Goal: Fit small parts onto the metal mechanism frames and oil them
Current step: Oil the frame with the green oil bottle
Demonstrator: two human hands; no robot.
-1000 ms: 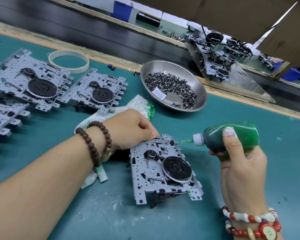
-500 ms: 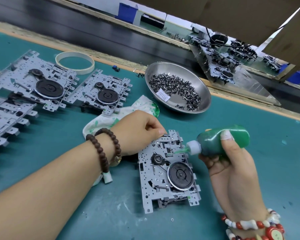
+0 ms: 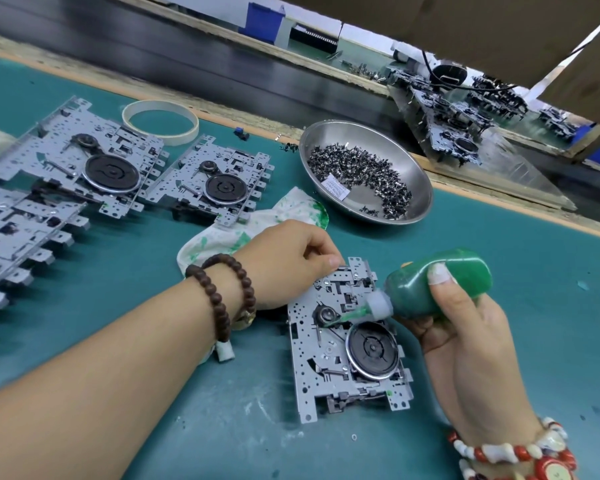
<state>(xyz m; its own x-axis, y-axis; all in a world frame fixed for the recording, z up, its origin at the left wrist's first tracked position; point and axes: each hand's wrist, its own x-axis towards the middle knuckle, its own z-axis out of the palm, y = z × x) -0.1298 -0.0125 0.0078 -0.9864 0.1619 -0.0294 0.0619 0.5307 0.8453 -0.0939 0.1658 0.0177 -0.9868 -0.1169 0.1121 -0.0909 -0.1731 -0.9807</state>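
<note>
Left hand pinches the frame at its far edge — right hand grips the green oil bottle, nozzle touching the frame's small pulley.

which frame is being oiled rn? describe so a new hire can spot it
Start at the steel bowl of small parts on the green mat. Nearer the person lies a metal frame, apart from the others. It alone has the left hand steadying it and the green oil bottle tip on it.
</note>
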